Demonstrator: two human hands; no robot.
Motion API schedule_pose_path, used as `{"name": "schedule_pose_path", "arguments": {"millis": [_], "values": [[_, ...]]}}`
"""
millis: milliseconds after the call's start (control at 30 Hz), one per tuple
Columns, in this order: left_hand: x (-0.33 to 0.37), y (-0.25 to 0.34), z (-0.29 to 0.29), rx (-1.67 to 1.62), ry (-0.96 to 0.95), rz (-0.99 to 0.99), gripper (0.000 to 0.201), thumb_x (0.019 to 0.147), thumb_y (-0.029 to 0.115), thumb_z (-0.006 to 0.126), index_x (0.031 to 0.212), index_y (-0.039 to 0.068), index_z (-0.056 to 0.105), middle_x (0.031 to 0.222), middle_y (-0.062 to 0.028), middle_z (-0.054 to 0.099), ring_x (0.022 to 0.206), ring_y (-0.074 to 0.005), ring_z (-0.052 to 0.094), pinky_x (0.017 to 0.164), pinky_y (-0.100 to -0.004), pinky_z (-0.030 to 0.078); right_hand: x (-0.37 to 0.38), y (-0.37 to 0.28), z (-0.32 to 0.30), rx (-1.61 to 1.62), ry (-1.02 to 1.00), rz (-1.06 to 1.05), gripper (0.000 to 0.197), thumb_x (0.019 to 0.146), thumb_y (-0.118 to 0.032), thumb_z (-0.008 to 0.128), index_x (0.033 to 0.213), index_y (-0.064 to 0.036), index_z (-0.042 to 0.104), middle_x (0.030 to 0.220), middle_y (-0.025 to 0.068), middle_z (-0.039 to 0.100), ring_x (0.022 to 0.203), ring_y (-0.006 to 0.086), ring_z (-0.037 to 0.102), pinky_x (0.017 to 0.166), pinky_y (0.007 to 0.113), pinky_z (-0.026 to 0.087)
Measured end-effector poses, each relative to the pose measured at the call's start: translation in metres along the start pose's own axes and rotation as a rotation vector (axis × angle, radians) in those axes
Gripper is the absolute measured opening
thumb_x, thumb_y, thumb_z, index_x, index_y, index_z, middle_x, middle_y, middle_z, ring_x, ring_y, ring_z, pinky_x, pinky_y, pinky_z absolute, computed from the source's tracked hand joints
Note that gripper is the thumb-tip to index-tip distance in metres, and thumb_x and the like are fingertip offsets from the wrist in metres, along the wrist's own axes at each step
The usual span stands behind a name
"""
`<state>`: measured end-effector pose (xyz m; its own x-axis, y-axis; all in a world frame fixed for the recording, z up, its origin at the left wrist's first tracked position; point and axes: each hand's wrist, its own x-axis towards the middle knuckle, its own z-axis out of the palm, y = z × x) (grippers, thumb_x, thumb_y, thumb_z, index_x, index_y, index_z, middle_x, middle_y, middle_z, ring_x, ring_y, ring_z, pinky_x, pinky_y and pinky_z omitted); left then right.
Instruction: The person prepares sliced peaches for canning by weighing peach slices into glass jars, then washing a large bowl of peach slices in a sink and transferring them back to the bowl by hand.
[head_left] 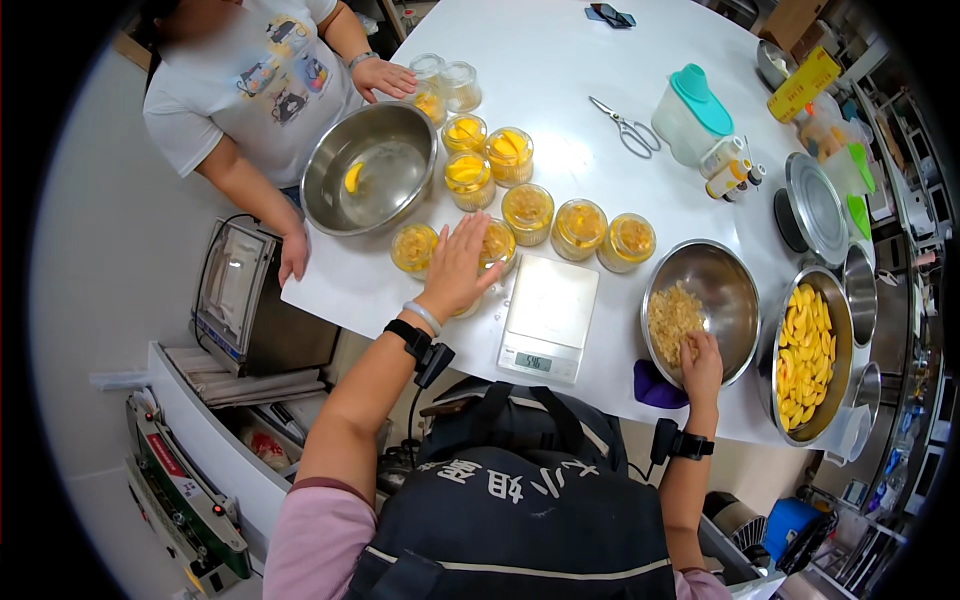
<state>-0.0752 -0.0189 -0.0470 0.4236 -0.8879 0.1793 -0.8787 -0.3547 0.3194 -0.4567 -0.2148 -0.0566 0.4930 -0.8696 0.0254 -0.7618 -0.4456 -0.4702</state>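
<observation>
My left hand (458,268) is stretched out with its fingers apart, over a glass jar (498,243) of yellow fruit topped with amber lumps. It partly hides that jar and another below it. My right hand (703,362) reaches into a steel bowl (735,290), its fingers curled at a pile of pale amber rock sugar lumps (674,313). Between my hands lies a white kitchen scale (550,308) with a lit display and nothing on its plate. More sugar-topped jars (578,230) stand behind it. Farther back, jars of fruit slices (510,155) show no lumps on top.
Across the left corner, a co-worker's hand (383,77) rests near empty jars (460,85). A steel basin (370,165) holds liquid and one fruit slice. Scissors (630,130), a teal-lidded container (695,110) and small bottles (730,170) stand behind. Right: a bowl of peach slices (805,360).
</observation>
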Motion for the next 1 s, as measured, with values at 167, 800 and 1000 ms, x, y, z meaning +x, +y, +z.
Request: {"name": "schedule_pose_path", "arguments": {"millis": [167,800,1000], "values": [[-0.001,-0.0008,-0.0006,-0.02,0.001,-0.006,0.068,0.083,0.036,0.056,0.137,0.004,0.03,0.139,-0.0157,0.035,0.132,-0.0293,0.03,0.108,-0.0482,0.019,-0.0002,0.0028,0.0023,0.005,0.006,-0.011,0.02,0.081,-0.016,0.06,0.097,-0.0045,0.061,0.107,0.0121,0.058,0.093,0.0332,0.058,0.079,0.038,0.046],[-0.0018,-0.0028,0.0005,-0.023,0.012,0.008,0.069,0.086,0.039,0.051,0.138,0.002,0.027,0.14,-0.0175,0.034,0.132,-0.0294,0.03,0.108,-0.0449,0.02,0.0001,0.0011,0.0018,-0.016,-0.008,0.017,0.02,0.081,-0.016,0.061,0.098,-0.0053,0.061,0.107,0.0109,0.058,0.093,0.0327,0.058,0.079,0.039,0.047],[-0.0018,-0.003,0.0003,-0.018,0.009,0.01,0.069,0.086,0.039,0.051,0.138,0.002,0.026,0.142,-0.017,0.032,0.132,-0.0295,0.029,0.108,-0.0449,0.02,0.0003,0.0031,0.0022,-0.017,-0.01,0.019,0.02,0.081,-0.016,0.061,0.098,-0.0054,0.061,0.107,0.0109,0.058,0.093,0.0328,0.058,0.08,0.038,0.047]]}}
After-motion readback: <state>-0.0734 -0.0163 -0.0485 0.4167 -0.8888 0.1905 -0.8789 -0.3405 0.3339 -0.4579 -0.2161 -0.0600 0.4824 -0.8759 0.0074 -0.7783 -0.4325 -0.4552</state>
